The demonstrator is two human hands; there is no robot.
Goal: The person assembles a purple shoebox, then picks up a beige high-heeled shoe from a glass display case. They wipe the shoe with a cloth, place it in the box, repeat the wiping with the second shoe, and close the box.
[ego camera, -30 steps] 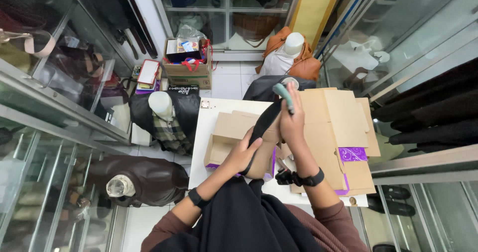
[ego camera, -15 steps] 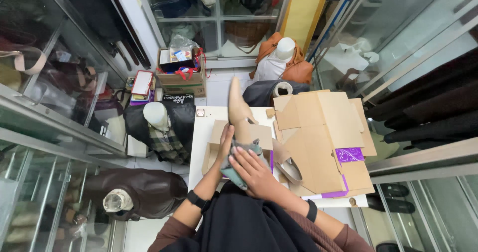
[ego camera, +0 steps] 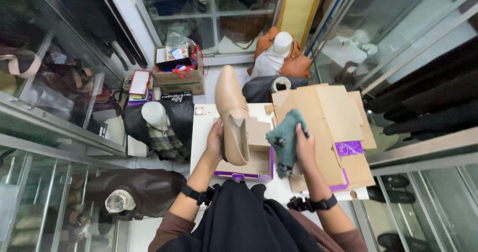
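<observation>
Holding a beige shoe (ego camera: 233,116) in the left hand (ego camera: 215,138) grip, above an open box (ego camera: 251,157); right hand (ego camera: 304,146), at 3 o'clock, clenched on a teal cloth (ego camera: 285,140).

I see a tan pointed-toe shoe (ego camera: 233,113) held up, toe pointing away, its opening facing right. Just beside it, apart, a crumpled teal cloth (ego camera: 286,141) hangs bunched above flattened cardboard.
</observation>
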